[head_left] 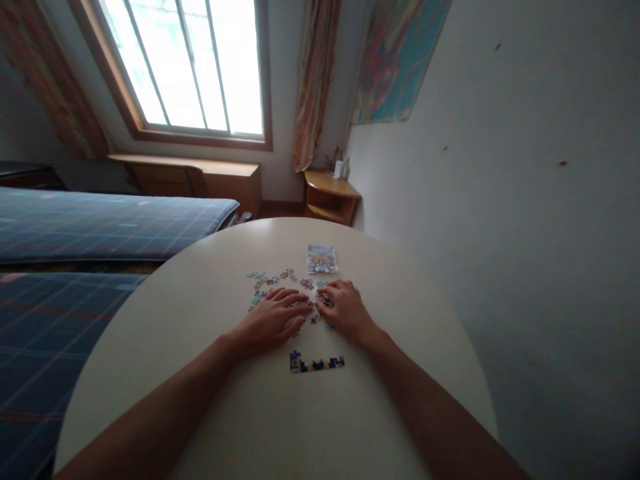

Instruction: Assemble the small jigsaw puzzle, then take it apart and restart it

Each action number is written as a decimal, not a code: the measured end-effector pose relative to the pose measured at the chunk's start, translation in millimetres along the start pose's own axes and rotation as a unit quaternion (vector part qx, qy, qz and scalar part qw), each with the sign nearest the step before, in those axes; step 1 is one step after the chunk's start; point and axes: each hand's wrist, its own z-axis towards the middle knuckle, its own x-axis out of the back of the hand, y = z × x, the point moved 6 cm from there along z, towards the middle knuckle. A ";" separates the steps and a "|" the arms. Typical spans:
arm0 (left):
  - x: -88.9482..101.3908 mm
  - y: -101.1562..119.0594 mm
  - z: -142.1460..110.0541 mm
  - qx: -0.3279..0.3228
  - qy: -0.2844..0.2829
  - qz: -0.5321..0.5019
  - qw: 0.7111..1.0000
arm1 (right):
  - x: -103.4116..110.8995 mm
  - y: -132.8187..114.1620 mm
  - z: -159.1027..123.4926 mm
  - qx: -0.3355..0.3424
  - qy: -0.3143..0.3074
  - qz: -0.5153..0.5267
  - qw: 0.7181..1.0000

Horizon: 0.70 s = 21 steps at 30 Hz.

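Observation:
Loose jigsaw puzzle pieces [270, 281] are scattered across the middle of a round white table [210, 293]. My left hand [277, 316] lies over the left part of them, fingers stretched out and spread. On the other side my right hand [345, 307] rests with bent fingers apart, touching a small cluster of pieces; I see nothing gripped in it. Closer to me is a joined strip of puzzle pieces [317, 365], dark blue with yellow, turned up at its left end. Beyond the hands lies a colourful picture card [322, 259]. Some pieces are hidden under both hands.
A plaid-covered bed [115, 223] borders the table on the left. The white wall [500, 220] runs close along the right. Behind the table stand a wooden corner shelf [333, 183] and a wooden desk [230, 170] under the window.

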 end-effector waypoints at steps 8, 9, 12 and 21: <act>-1.4 -0.2 0.9 0.013 -0.008 0.001 1.000 | -1.1 6.8 2.7 -0.024 -0.007 0.027 0.999; -1.5 -0.4 1.1 0.014 -0.008 0.003 1.000 | -1.7 7.4 3.0 -0.028 -0.009 0.031 0.999; -1.3 1.3 0.9 0.013 -0.010 0.014 1.000 | -2.9 9.7 3.5 -0.043 -0.004 0.034 0.998; 3.0 44.6 0.4 -0.062 -0.034 -0.010 0.997 | -3.1 15.0 4.0 -0.053 -0.009 0.041 0.998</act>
